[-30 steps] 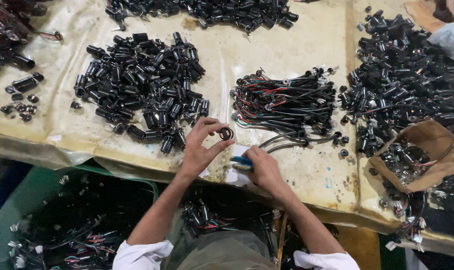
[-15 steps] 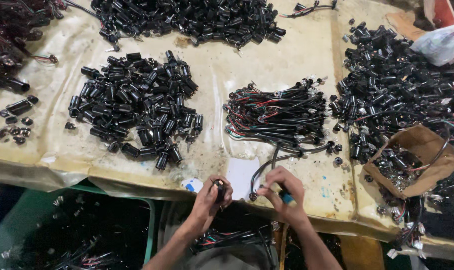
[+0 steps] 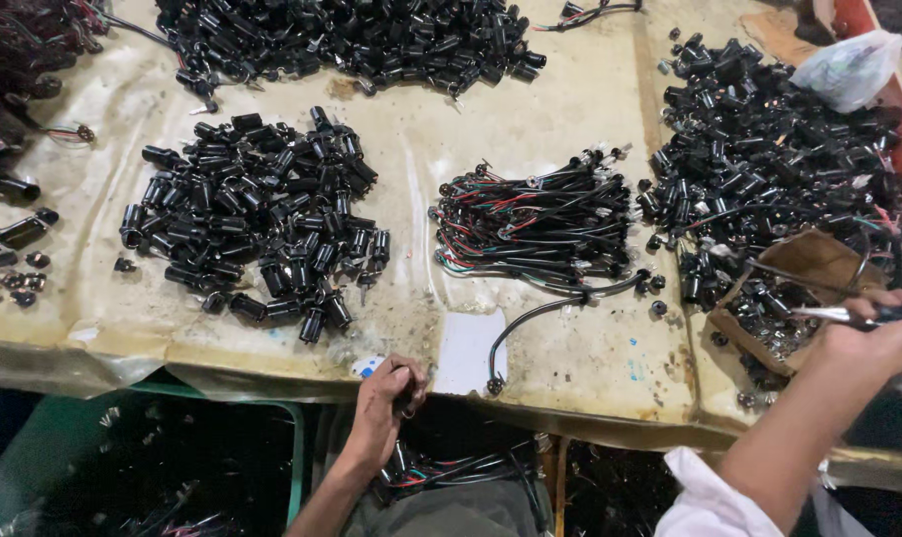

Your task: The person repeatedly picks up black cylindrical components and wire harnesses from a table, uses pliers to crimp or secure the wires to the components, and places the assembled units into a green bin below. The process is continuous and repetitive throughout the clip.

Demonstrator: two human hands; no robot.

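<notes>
My left hand is at the table's front edge, fingers closed around a small black cylindrical part. Just right of it lie a white paper patch and a single black cable that curls off a bundle of black, red and green wired cables. Far to the right, my right hand grips a thin metal tool. The tool's tip points left over an open cardboard box of small dark parts.
A heap of black cylindrical parts lies at centre left, another heap along the back and a third on the right. A plastic bag sits at the back right. Below the table edge are bins of more dark parts.
My right hand has swung from the table's middle front far to the right, over the cardboard box, tool in hand. My left hand has stayed at the table's front edge with the black part.
</notes>
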